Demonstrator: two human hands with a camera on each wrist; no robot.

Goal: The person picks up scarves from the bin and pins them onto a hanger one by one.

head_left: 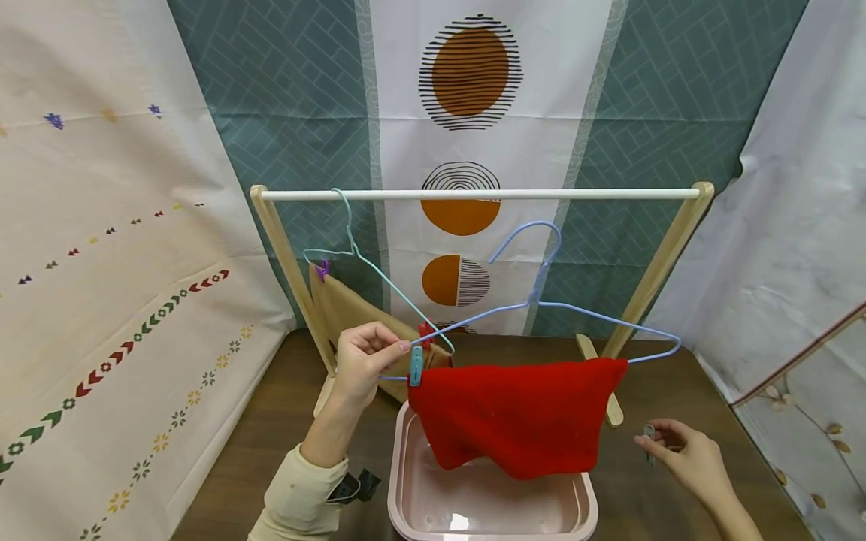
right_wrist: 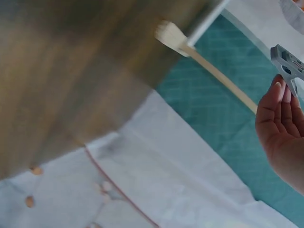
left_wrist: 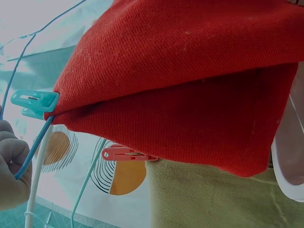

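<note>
My left hand (head_left: 367, 361) grips the left end of a blue clothes hanger (head_left: 588, 310), in front of the rack. A red cloth (head_left: 507, 413) is folded over the hanger's lower bar. At the cloth's left corner a teal clothespin (head_left: 416, 366) fastens it; the left wrist view shows this teal clothespin (left_wrist: 35, 100) from close by. No clothespin shows on the cloth's right corner. Off to the right, low over the table, my right hand (head_left: 690, 458) pinches a grey clothespin (right_wrist: 289, 66) between thumb and fingers.
A wooden rack with a white rod (head_left: 473, 194) stands behind. On its left hangs a mint hanger (head_left: 389, 282) with a tan cloth (head_left: 352, 304), held by a purple clothespin (head_left: 322, 270) and a red clothespin (head_left: 425, 333). A pink basin (head_left: 399, 481) sits below the red cloth on the brown table (head_left: 237, 466).
</note>
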